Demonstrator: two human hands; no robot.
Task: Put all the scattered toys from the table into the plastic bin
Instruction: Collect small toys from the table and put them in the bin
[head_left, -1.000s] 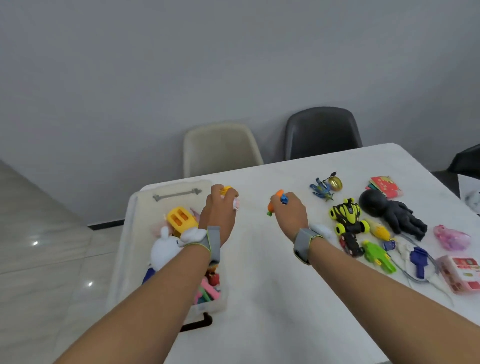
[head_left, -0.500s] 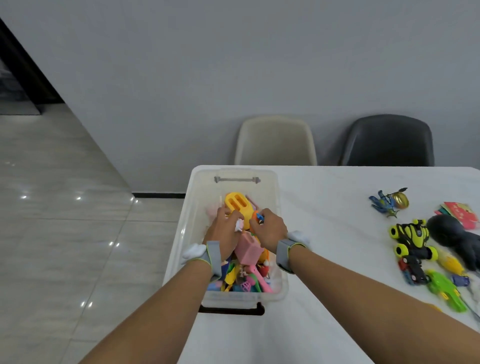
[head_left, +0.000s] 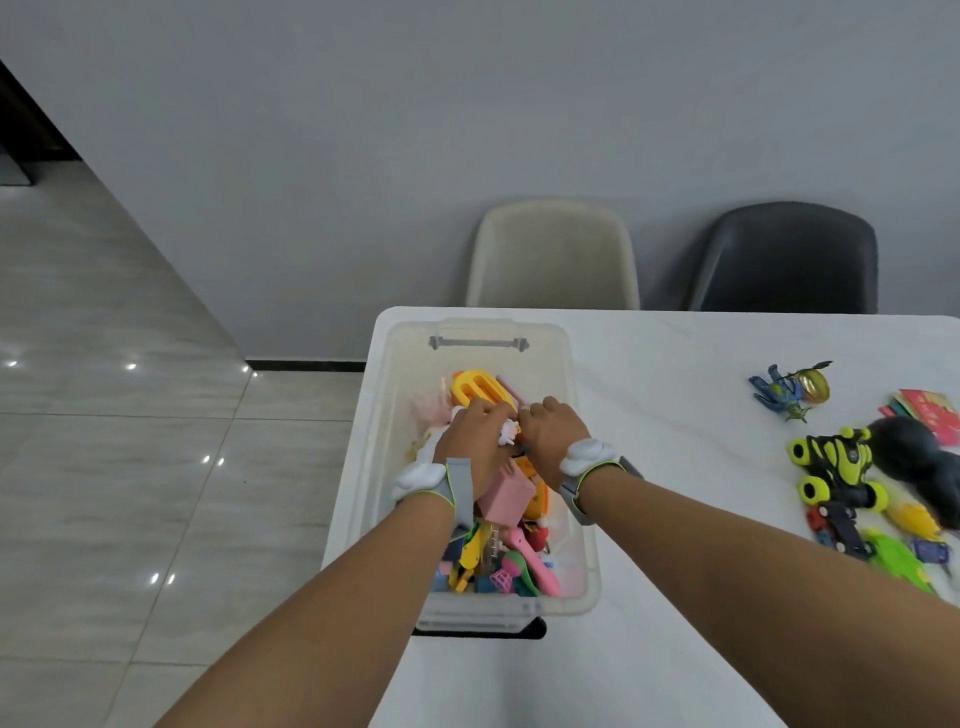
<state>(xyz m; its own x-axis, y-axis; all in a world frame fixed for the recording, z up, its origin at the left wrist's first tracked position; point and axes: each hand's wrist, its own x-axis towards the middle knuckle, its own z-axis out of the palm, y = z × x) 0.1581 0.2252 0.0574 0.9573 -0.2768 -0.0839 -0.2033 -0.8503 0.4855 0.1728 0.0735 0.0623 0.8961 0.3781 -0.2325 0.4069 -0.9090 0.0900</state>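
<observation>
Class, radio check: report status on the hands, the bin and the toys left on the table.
Both hands, left hand and right hand, down inside plastic bin; grip contents unclear. Bin well filled. Yellow-black car and other toys remain on table. Nothing blocking.

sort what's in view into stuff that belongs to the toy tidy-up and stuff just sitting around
Job: clear plastic bin; yellow-and-black toy buggy; blue toy figure; green plastic toy; left hand; right hand.

Not part of it: cream chair; black chair.
</observation>
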